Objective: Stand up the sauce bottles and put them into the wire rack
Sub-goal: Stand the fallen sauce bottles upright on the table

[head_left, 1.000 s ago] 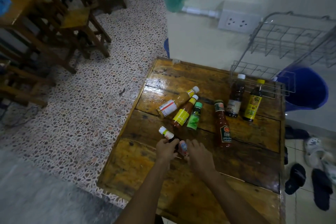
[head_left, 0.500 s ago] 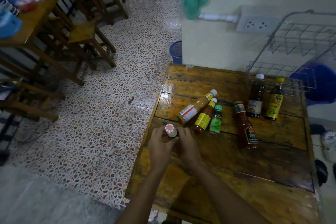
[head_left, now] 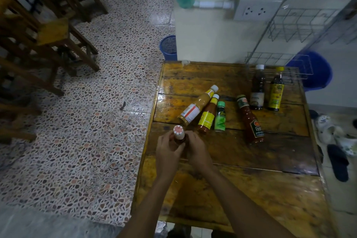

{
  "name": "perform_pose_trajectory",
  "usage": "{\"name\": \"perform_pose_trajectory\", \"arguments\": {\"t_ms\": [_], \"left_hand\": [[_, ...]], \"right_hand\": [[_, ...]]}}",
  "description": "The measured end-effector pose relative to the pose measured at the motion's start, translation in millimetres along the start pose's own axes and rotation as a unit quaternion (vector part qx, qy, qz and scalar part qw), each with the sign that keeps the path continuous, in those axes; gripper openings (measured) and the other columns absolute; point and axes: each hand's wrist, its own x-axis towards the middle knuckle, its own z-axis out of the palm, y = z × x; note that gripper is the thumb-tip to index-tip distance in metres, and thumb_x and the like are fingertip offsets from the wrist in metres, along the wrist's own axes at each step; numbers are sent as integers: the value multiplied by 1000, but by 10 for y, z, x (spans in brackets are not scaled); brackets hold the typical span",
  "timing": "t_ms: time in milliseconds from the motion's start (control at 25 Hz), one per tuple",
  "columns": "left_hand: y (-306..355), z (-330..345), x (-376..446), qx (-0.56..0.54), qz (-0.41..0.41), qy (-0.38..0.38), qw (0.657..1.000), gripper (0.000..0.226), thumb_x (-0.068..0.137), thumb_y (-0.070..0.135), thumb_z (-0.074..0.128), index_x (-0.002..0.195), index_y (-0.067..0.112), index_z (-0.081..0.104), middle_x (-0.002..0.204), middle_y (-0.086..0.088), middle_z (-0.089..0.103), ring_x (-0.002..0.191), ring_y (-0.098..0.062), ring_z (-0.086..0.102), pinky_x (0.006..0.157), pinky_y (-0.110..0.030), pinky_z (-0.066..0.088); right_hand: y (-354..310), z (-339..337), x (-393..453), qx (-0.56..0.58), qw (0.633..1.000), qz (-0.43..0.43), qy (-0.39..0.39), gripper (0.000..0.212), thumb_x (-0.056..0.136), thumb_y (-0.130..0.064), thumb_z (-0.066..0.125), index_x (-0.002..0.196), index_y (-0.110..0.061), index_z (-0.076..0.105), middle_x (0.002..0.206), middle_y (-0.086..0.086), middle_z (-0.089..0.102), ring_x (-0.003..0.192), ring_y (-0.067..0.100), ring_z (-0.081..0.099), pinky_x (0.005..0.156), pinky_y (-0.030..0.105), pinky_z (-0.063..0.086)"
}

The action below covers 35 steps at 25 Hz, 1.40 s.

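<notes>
A white-capped sauce bottle (head_left: pixel 179 133) stands upright near the left edge of the wooden table (head_left: pixel 251 189), gripped from both sides by my left hand (head_left: pixel 167 152) and my right hand (head_left: pixel 197 150). Behind it lie three bottles side by side: an orange-sauce bottle (head_left: pixel 197 105), a yellow-labelled chili bottle (head_left: pixel 208 115) and a small green bottle (head_left: pixel 220 117). A red chili bottle (head_left: pixel 250 120) lies further right. Two dark bottles stand upright at the back right, one white-capped (head_left: pixel 257 88), one yellow-capped (head_left: pixel 276 90), in front of the wire rack (head_left: pixel 278 60).
The rack's upper tier (head_left: pixel 309 25) hangs against the wall beside a power socket (head_left: pixel 255 11). A blue bucket (head_left: pixel 316 71) sits behind the rack, a blue bin (head_left: pixel 169 47) left of the wall. Wooden chairs (head_left: pixel 54 31) fill the left floor; slippers (head_left: pixel 338 160) lie right of the table.
The white-capped bottle lay on the table a second ago; both hands raised it to upright and still hold it. The view shifted left.
</notes>
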Motion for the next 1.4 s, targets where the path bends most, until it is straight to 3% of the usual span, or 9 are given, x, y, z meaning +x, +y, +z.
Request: {"name": "perform_pose_trajectory", "arguments": {"t_ms": [120,200,320,520,680,800,1160,1320,1400], "left_hand": [[-105,144,-183,-3,-99,-24,995,35,87,36,82,112,23,62,108,3,68,96,-10,66,78,-31,56],[-35,326,-332,47,-126,-60,989,25,95,41,71,105,20,63,97,4,67,89,-11,64,71,-27,50],[374,807,-438,60,-116,-114,985,20,100,41,65,104,22,63,93,7,65,85,-9,60,65,-21,41],[1205,1892,-80,21,-63,-147,987,31,99,41,66,119,17,66,107,3,67,102,-15,63,72,-20,47],[1372,2500,285,80,-121,-112,983,59,94,49,70,134,7,59,128,-9,64,119,-29,63,97,-41,54],[1314,2723,396,93,-161,-131,974,56,89,51,74,125,8,66,121,-13,72,112,-32,68,93,-42,57],[1377,2671,173,63,-131,-82,986,42,87,31,83,123,15,70,114,-4,74,107,-23,71,88,-38,59],[1348,2322,-256,24,-93,-11,995,63,78,24,90,134,19,61,124,6,59,112,-10,60,96,-30,54],[1240,2051,-409,32,-73,22,997,58,76,23,91,128,20,64,119,8,55,108,-8,59,92,-23,52]], "right_hand": [[52,-242,-71,-62,997,44,-17,50,89,-17,68,134,-27,47,133,-3,54,119,21,57,92,42,53],[174,-522,-166,-114,992,49,3,50,95,-28,66,140,-24,46,137,-3,53,125,18,53,96,37,53],[493,-1148,-319,-188,979,39,63,48,95,-32,65,139,-20,50,134,0,54,124,18,50,96,31,52],[1197,-2127,-323,-218,962,120,115,59,91,-41,69,138,-12,49,132,12,54,120,32,53,94,42,50],[1554,-2387,-182,-134,978,159,19,70,88,-56,65,143,-20,41,136,6,55,118,28,59,89,44,56],[1664,-2310,-73,-61,987,143,-45,75,77,-70,59,138,-27,44,125,1,63,110,25,64,86,44,57],[1692,-2333,-32,-60,989,124,-46,54,79,-46,79,125,-29,56,107,-7,68,93,16,66,75,35,55],[1477,-2205,-223,-5,996,84,-40,51,82,-27,77,128,-29,54,114,-11,64,103,12,62,85,37,55],[1273,-2035,-271,31,997,54,-49,52,84,-16,75,130,-29,54,117,-14,61,108,8,58,90,33,53]]}}
